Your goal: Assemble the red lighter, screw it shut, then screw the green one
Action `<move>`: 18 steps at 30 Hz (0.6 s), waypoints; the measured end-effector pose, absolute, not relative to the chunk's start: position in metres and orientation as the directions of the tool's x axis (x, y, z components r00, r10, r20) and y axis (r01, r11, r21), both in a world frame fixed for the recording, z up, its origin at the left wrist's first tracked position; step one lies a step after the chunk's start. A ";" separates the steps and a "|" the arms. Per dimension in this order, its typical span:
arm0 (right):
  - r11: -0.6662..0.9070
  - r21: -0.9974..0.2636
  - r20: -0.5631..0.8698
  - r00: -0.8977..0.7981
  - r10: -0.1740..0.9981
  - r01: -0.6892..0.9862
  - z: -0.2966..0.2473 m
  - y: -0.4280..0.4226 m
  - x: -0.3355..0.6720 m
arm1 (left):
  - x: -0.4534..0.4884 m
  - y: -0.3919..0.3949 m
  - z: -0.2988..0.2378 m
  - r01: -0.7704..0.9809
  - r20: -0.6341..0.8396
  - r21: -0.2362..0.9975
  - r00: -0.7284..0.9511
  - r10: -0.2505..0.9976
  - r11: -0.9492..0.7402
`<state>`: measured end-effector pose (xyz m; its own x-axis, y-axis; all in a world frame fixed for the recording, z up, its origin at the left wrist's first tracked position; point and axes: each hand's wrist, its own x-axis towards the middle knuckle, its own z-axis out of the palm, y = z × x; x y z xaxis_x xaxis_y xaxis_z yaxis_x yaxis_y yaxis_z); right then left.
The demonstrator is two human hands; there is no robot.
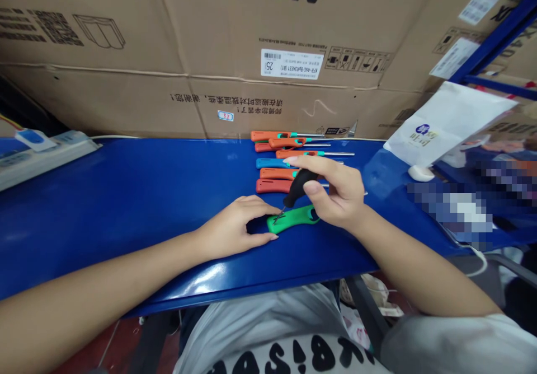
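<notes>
A green long-necked lighter (pixel 293 219) lies on the blue table (pixel 168 195). My left hand (pixel 235 225) pinches its left end between thumb and fingers. In my right hand (pixel 339 192) is a screwdriver (pixel 298 186) with a black handle, tilted, its thin shaft reaching down to the lighter's left part. Whether the tip sits in a hole or slot is too small to tell. My right hand covers the lighter's right end. Just beyond, several more lighters lie side by side, among them an orange one (pixel 266 135), a blue one (pixel 268 163) and a red one (pixel 272 186).
A big cardboard box (pixel 226 38) stands like a wall along the table's back edge. At the left is a white power strip (pixel 46 155). A white paper bag (pixel 444 127) and a small white object (pixel 420 173) sit at the right, near a blurred-out patch.
</notes>
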<state>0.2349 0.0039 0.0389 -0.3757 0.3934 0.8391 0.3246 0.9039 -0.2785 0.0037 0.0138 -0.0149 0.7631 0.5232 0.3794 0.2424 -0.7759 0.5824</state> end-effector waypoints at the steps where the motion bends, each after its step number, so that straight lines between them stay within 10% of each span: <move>1: 0.892 -0.348 0.788 -0.425 0.445 0.288 0.038 0.004 0.236 | 0.004 0.014 -0.015 0.245 0.378 0.584 0.762 0.526 -0.774; 4: 0.822 -0.538 0.646 -0.535 0.544 0.186 0.036 0.003 0.235 | 0.004 0.013 -0.015 0.251 0.375 0.585 0.760 0.531 -0.771; 11: 0.915 -0.103 0.868 -0.414 0.274 0.390 0.039 0.002 0.235 | 0.004 0.013 -0.016 0.241 0.394 0.578 0.755 0.525 -0.780; 18: 0.936 -0.219 0.855 -0.407 0.320 0.275 0.043 0.001 0.231 | 0.004 0.013 -0.016 0.251 0.387 0.582 0.751 0.535 -0.773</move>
<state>0.2309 0.0014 0.0434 -0.4072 0.3199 0.8555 0.2752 0.9361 -0.2191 0.0045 0.0128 -0.0162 0.7507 0.5352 0.3872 0.2512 -0.7734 0.5820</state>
